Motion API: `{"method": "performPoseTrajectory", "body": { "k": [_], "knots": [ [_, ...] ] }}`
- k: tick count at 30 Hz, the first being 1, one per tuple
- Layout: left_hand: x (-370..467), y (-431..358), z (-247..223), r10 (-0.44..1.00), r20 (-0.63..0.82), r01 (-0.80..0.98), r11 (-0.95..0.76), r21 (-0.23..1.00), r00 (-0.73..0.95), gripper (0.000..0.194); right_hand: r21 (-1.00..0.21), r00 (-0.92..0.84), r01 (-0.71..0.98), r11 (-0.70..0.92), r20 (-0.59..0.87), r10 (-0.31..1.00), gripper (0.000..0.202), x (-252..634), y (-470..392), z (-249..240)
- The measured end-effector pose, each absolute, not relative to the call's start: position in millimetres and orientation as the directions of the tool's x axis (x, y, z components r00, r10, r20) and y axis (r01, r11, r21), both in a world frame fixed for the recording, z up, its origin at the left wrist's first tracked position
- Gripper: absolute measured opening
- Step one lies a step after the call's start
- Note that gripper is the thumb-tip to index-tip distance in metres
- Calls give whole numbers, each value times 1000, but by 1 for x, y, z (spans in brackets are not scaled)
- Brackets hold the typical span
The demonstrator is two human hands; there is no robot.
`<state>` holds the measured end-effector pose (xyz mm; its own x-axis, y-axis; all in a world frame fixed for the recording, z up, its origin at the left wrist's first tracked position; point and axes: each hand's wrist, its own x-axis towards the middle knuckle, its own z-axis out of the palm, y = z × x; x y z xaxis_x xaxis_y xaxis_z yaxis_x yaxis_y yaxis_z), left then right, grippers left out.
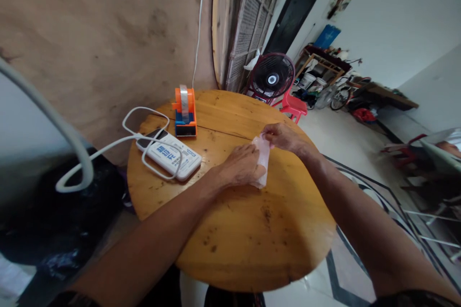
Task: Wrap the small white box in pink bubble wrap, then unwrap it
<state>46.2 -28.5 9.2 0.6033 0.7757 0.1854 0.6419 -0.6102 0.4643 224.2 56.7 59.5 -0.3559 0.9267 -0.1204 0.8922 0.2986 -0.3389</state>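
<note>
A small pale pink, translucent packet point(264, 157) lies on the round wooden table point(252, 244), between my two hands. My left hand point(243, 165) rests over its left side, fingers wrapped onto it and the thumb near its lower part. At the packet's upper end, my right hand point(280, 137) pinches the edge with its fingertips. What the packet contains cannot be made out.
An orange tape dispenser point(185, 111) and a white power bank point(173, 156) with a looped white cable point(126, 140) are at the table's left. Behind the table stand a fan point(272, 78) and a red stool point(294, 104). A wall borders the left side.
</note>
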Motion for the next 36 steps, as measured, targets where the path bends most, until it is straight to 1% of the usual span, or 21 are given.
{"method": "performPoseTrajectory", "body": {
  "k": [3, 6, 9, 12, 14, 16, 18, 19, 21, 23, 24, 26, 29, 32, 34, 36],
  "knots": [
    [46, -30, 11, 811, 211, 666, -572, 478, 546, 45, -223, -313, 930, 294, -55, 948, 19, 221, 56, 53],
    [45, -31, 11, 789, 271, 647, -610, 458, 551, 48, -152, -256, 956, 252, -4, 967, 18, 221, 55, 45],
    [46, -31, 9, 731, 318, 605, -679, 416, 603, 44, -117, -232, 966, 231, 12, 973, 15, 220, 55, 39],
    [47, -31, 8, 691, 302, 586, -720, 372, 657, 40, -85, -214, 973, 215, 21, 977, 14, 220, 53, 36],
    [48, -31, 8, 689, 275, 594, -721, 358, 670, 39, -76, -195, 977, 199, 56, 979, 18, 221, 49, 35],
    [48, -31, 8, 690, 264, 598, -719, 353, 674, 39, -95, -160, 981, 170, 109, 981, 26, 225, 45, 35],
    [48, -31, 7, 693, 260, 602, -717, 352, 673, 39, -154, -96, 981, 117, 139, 986, 37, 230, 41, 35],
    [47, -31, 7, 695, 257, 604, -715, 353, 672, 39, -203, -57, 976, 81, 121, 991, 41, 233, 39, 34],
    [47, -32, 7, 696, 254, 606, -713, 354, 671, 40, -345, 14, 939, -9, 11, 1000, 45, 238, 38, 32],
    [47, -32, 6, 696, 261, 605, -714, 353, 669, 39, -495, 49, 862, -104, -123, 991, 43, 240, 39, 29],
    [47, -32, 6, 694, 266, 603, -716, 353, 669, 38, -549, 54, 824, -139, -167, 984, 40, 241, 40, 26],
    [47, -32, 6, 695, 270, 601, -715, 356, 667, 38, -623, 59, 762, -176, -205, 977, 31, 239, 43, 21],
    [46, -33, 6, 699, 269, 603, -711, 362, 663, 38, -735, 55, 650, -190, -204, 977, 20, 234, 46, 12],
    [46, -33, 5, 698, 277, 600, -712, 364, 660, 39, -827, 50, 538, -163, -161, 986, 16, 228, 44, 6],
    [46, -33, 5, 694, 282, 594, -716, 367, 662, 40, -866, 59, 479, -144, -132, 990, 21, 224, 41, 2],
    [46, -33, 4, 690, 290, 585, -719, 375, 663, 40, -916, 80, 377, -135, -113, 990, 33, 223, 38, 0]
  ]
}}
